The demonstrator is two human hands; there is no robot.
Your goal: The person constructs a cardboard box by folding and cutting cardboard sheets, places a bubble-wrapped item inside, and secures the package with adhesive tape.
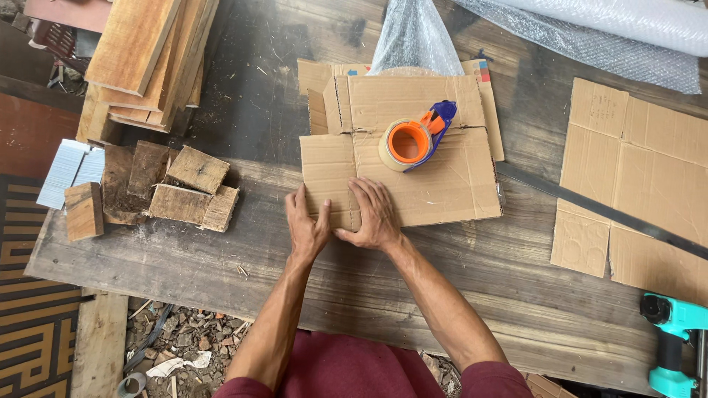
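A rough, dark wooden desk (243, 258) fills the frame, with rubble on the ground below its near edge. Wood offcuts (184, 188) crowd the left, flat cardboard sheets (634, 177) the right; bare planks lie open at lower centre. The left hand (306, 221) and right hand (375, 214) press flat, fingers spread, on a creased brown cardboard parcel (442, 184) at centre, an orange-and-blue tape dispenser (414, 136) resting on top.

Woodworking workshop, stacked planks (147, 59), offcut blocks (184, 193)
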